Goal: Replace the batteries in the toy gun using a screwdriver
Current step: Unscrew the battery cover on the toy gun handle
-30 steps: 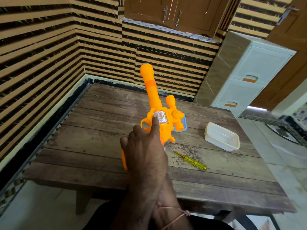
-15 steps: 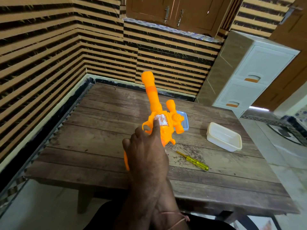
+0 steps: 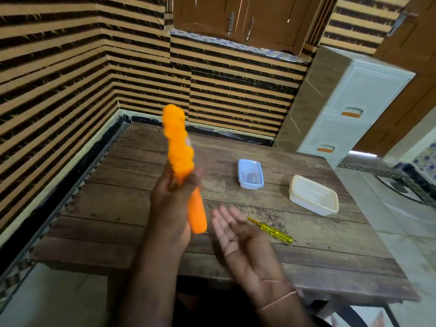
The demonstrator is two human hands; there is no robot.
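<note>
Left hand [image 3: 173, 204] grips blurred toy gun [image 3: 180, 156], seemingly upright.

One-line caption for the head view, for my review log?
Left hand grips the blurred orange toy gun above the table; right hand open near the screwdriver.

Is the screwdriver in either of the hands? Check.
No: the screwdriver lies on the wooden table, beside the open right hand.
</note>
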